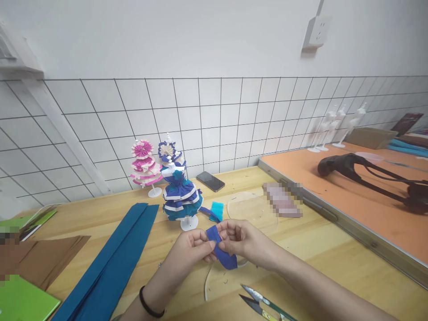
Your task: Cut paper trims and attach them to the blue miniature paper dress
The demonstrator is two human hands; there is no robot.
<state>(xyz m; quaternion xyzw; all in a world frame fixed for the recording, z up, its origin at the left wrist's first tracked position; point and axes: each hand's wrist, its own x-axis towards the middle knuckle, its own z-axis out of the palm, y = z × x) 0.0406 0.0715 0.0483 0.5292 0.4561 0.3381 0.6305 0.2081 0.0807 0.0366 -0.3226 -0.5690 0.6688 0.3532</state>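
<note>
A strip of blue crepe paper (224,255) is pinched between my two hands above the wooden table. My left hand (195,247) grips its left edge with thumb and fingers, and my right hand (239,238) holds it from the right. The strip's lower end hangs free and curls. Just behind my hands stands a small white mannequin in a blue and teal ruffled paper dress (182,196). A small turquoise paper piece (217,210) lies beside it. Thread snips (262,303) rest in front of my right forearm, blades apart.
Long folded teal paper (110,263) lies at left, near brown paper (50,258). Two more dressed mannequins, one in a pink dress (143,165), stand behind. A phone (210,181) lies by the wall grid. An orange board (368,200) at right carries a black strap-like object (361,171).
</note>
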